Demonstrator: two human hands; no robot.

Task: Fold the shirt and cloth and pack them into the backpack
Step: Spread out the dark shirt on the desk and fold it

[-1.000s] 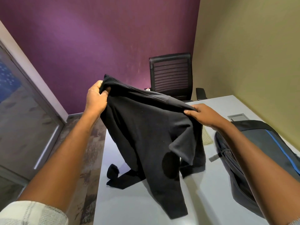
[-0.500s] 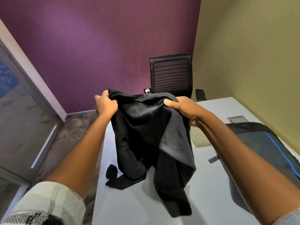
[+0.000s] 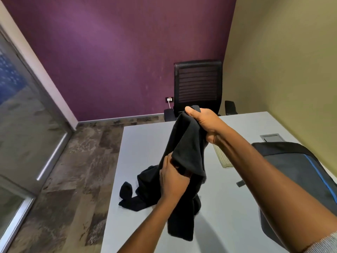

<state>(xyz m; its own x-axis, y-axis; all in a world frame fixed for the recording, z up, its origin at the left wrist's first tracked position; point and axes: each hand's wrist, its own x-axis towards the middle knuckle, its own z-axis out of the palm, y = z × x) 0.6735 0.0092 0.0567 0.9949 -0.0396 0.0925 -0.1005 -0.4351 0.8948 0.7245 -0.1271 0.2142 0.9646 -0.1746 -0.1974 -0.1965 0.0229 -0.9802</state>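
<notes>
Shirt (image 3: 184,154): black, soft matte knit, held up above the middle of the desk (image 3: 145,143) in a bunched, roughly vertical column. Its upper end is gathered in the right hand (image 3: 204,123), whose fingers (image 3: 193,114) are curled tight around the fabric. The left hand (image 3: 173,178) grips the garment lower down, thumb pressed into a fold, fingers wrapped behind the cloth and largely hidden. Below the left hand the fabric hangs in loose folds; one long end reaches down toward the near part of the desk, and a sleeve with a rounded cuff trails flat on the surface near the left edge.

Cloth (image 3: 223,159): pale beige, ribbed or waffle-textured, folded flat, lying on the desk right of centre, partly hidden behind the right forearm.

Backpack (image 3: 291,172): dark grey woven fabric with a blue stripe, rounded outline, lying flat at the right edge of the desk. A short grey strap end lies on the surface beside it. Whether its zip is open cannot be told.

Desk: smooth light grey top, rectangular, with a rectangular metal cable hatch (image 3: 270,137) set flush near the far right corner.

Surroundings: a black mesh-backed office chair (image 3: 197,84) stands at the far edge of the desk. Purple textured wall behind, olive wall on the right, wood-pattern floor and a glass partition on the left.
</notes>
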